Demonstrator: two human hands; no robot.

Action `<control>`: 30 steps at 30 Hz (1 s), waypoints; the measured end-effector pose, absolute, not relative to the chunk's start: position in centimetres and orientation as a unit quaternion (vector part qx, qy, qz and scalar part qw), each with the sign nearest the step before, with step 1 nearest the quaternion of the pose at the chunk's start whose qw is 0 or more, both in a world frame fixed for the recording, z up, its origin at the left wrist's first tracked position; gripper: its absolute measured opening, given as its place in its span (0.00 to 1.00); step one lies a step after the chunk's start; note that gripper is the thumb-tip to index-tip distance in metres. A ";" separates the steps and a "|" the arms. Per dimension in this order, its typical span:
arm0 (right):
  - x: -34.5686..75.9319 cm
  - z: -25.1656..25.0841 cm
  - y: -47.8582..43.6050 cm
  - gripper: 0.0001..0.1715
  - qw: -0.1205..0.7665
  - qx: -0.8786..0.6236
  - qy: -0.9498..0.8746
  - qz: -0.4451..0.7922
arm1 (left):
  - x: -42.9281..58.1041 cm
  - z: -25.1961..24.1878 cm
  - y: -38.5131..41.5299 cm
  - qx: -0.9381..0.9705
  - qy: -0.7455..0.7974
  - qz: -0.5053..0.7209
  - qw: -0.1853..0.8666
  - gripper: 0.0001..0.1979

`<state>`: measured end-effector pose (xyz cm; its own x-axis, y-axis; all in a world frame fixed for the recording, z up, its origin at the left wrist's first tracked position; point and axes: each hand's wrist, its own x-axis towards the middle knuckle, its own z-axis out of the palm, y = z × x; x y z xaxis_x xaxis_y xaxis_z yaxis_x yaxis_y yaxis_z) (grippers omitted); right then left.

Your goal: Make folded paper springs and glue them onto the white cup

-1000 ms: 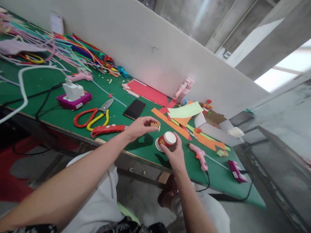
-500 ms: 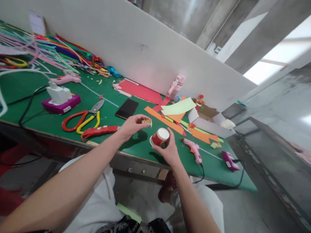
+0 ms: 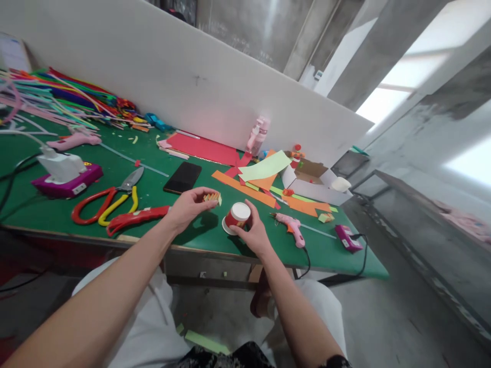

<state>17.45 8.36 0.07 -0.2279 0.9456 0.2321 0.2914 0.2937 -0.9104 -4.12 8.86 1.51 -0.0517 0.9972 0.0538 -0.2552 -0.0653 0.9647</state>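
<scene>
Between the fingertips of my left hand (image 3: 191, 208) is a small folded paper piece (image 3: 213, 198), yellow and orange and pleated like an accordion. My right hand (image 3: 251, 230) is wrapped round a red paper cup (image 3: 235, 217), which is upside down with its white base facing up and its rim low, near the table. Thumb and fingers grip it from the right side. A gap separates the folded piece from the cup. To the right of my right hand lies a pink glue gun (image 3: 290, 226). A black phone (image 3: 183, 178) lies beyond my left hand.
On the green table (image 3: 146, 240), red-and-yellow scissors (image 3: 111, 197) and a red-handled cutter (image 3: 136, 219) lie left. Paper strips (image 3: 264, 171) and a white box (image 3: 320, 189) stand behind. Pipe cleaners (image 3: 72, 97) heap at the far left. Purple power sockets (image 3: 348, 238) sit at both ends.
My view has shifted to the right, so the table things appear further left. Both hands keep hold of the folded paper and the cup, with little movement between them.
</scene>
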 end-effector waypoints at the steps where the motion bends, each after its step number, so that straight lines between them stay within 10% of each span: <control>1: 17.4 0.2 8.3 0.54 0.419 -0.456 -0.684 0.386 | -4.1 1.5 8.9 0.438 0.424 0.583 0.537 0.23; 10: 17.0 0.7 8.5 0.35 0.428 -0.489 -0.684 0.330 | -4.0 1.4 9.5 0.532 0.427 0.528 0.506 0.16; 30: 17.3 -0.4 8.6 0.33 0.418 -0.486 -0.700 0.316 | -3.1 1.5 10.1 0.626 0.425 0.471 0.454 0.13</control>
